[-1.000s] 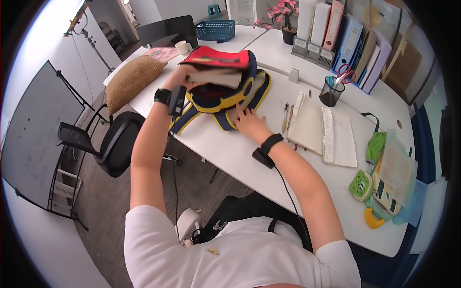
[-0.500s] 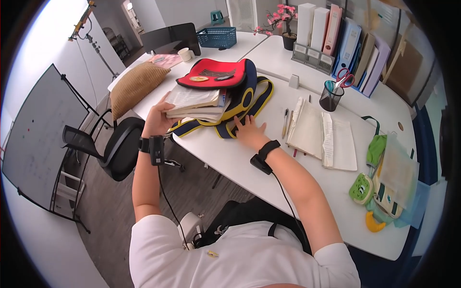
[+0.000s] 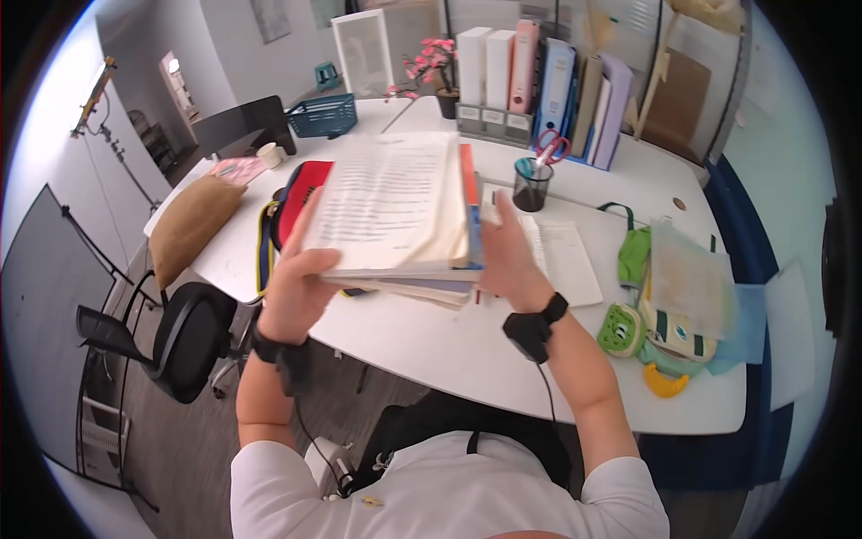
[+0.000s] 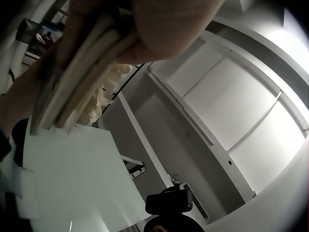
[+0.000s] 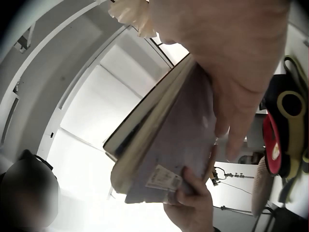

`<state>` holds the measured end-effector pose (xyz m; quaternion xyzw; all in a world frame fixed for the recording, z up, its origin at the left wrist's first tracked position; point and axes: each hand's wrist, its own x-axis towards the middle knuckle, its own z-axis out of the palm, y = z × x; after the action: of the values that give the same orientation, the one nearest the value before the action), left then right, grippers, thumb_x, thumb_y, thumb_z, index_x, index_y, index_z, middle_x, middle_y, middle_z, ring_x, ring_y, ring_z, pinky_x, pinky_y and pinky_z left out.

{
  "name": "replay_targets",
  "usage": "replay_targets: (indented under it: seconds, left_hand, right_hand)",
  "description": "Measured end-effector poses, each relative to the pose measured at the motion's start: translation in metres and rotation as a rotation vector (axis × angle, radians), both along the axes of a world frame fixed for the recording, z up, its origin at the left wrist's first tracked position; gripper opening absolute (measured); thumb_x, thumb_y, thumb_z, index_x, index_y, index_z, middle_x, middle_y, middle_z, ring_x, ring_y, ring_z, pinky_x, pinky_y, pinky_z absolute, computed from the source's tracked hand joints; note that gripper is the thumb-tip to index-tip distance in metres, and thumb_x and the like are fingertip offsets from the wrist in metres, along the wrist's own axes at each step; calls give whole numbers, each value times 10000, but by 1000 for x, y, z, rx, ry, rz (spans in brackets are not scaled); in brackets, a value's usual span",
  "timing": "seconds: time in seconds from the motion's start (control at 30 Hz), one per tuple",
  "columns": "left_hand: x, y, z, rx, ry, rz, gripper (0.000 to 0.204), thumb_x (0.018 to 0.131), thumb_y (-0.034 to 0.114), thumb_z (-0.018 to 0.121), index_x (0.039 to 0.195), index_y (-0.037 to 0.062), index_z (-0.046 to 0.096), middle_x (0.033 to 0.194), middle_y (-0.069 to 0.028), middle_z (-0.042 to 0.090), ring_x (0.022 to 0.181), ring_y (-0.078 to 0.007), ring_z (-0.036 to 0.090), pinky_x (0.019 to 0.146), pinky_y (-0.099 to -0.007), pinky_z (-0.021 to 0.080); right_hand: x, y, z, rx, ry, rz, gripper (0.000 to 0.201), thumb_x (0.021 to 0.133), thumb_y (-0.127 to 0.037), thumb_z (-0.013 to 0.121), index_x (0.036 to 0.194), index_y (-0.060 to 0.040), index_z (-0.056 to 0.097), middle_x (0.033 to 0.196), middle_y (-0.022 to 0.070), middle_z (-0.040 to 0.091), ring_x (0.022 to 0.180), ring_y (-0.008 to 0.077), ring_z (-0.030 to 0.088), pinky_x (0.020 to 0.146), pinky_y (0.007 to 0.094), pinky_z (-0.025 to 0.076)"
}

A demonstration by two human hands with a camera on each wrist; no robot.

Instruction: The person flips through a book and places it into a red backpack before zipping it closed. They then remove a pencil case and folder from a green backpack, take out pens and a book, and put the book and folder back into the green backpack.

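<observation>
A thick stack of worn books (image 3: 386, 202) is held up over the table, its top book showing printed text. My left hand (image 3: 301, 292) grips the left edge, thumb on top and fingers underneath. Straight fingers of my right hand (image 3: 514, 256) lie along the stack's right side. From the right wrist view, the bottom book has a purple-grey cover (image 5: 181, 130) with a white label (image 5: 164, 178). Behind the stack, partly hidden, lies a red and navy backpack (image 3: 298, 193) with yellow trim.
An open notebook (image 3: 570, 265) lies right of the stack, near a mesh pen cup (image 3: 531, 190) with scissors. Farther right are green pouches (image 3: 620, 330) and clear folders. Binders (image 3: 557, 85) line the back. A blue basket (image 3: 323, 115), mug (image 3: 269, 155) and brown cushion (image 3: 193, 225) are left.
The left hand has drawn the books out of the backpack and brought them nearer and rightward. My right hand has left the backpack strap and come up to the stack's right side.
</observation>
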<state>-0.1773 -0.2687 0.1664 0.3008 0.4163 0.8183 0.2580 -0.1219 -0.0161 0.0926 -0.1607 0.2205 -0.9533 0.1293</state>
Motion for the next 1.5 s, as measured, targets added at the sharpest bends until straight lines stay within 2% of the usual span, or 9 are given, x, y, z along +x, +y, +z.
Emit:
replay_targets:
  seconds: [0.1, 0.37, 0.53, 0.63, 0.77, 1.0, 1.13, 1.3, 1.5]
  left_hand:
    - [12, 59, -21, -61, -33, -120, 816, 728, -49, 457, 1450, 92, 105, 1399, -167, 331, 1234, -307, 423, 936, -439, 440]
    - [73, 208, -61, -305, 296, -500, 841, 834, 35, 553, 1426, -4, -43, 1433, -184, 251, 1285, -237, 344, 1002, -330, 361]
    - [124, 328, -105, -233, 669, -555, 954, 817, 141, 634, 1379, -98, -100, 1426, -248, 224, 1302, -258, 306, 1038, -293, 303]
    - [149, 369, -130, -323, 656, -580, 1009, 794, 179, 666, 1370, -108, -111, 1420, -272, 225, 1294, -267, 321, 1033, -295, 312]
    - [161, 395, -170, -484, 936, -502, 1032, 766, 290, 676, 1362, -140, -50, 1336, -305, 344, 1256, -322, 371, 998, -315, 352]
    - [159, 382, -157, -459, 711, -643, 990, 814, 372, 635, 1367, -143, -5, 1331, -304, 361, 1237, -322, 408, 988, -310, 365]
    - [150, 375, -163, -446, 707, -691, 903, 822, 371, 631, 1386, -107, 113, 1381, -309, 288, 1267, -333, 370, 1010, -326, 343]
    - [148, 356, -173, -336, 961, -531, 757, 816, 336, 635, 1378, -25, 279, 1423, -299, 218, 1285, -353, 342, 1036, -339, 312]
    - [153, 353, -187, -198, 1168, -417, 718, 789, 271, 645, 1353, -31, 319, 1433, -260, 231, 1238, -370, 388, 1011, -349, 348]
  right_hand:
    - [56, 27, 21, 209, -140, -480, 841, 846, -670, 321, 1311, 27, 389, 1308, 150, 471, 1191, 287, 464, 1019, 403, 333]
    - [195, 120, 2, 461, -329, -1102, 383, 810, -234, 538, 1100, 14, 570, 1031, 112, 628, 944, 212, 601, 847, 345, 466]
    - [272, 224, -27, 592, -396, -1315, 478, 780, -193, 498, 1200, 36, 482, 1132, 132, 577, 995, 220, 575, 879, 342, 446]
    - [291, 248, -43, 949, -538, -1621, 571, 772, -159, 488, 1299, 36, 387, 1244, 159, 492, 1113, 240, 505, 949, 343, 396]
    - [317, 275, -77, 2084, -581, -1510, 476, 795, -93, 469, 1266, -24, 484, 1334, 250, 389, 1226, 349, 408, 1023, 355, 315]
    - [313, 232, -56, 1968, -665, -1489, 369, 833, -211, 568, 1096, 49, 561, 1197, 239, 477, 1126, 361, 464, 941, 377, 389]
    - [313, 215, -54, 2315, -918, -1418, 423, 812, -287, 604, 999, 91, 567, 1118, 220, 511, 1042, 353, 505, 876, 401, 430]
    - [316, 221, -62, 2453, -1080, -1140, 488, 793, -356, 617, 986, 88, 565, 1120, 224, 506, 1036, 367, 503, 838, 432, 451]
    - [308, 214, -64, 2456, -1083, -1343, 622, 756, -433, 636, 1055, 104, 540, 1139, 254, 502, 1051, 385, 496, 863, 438, 438]
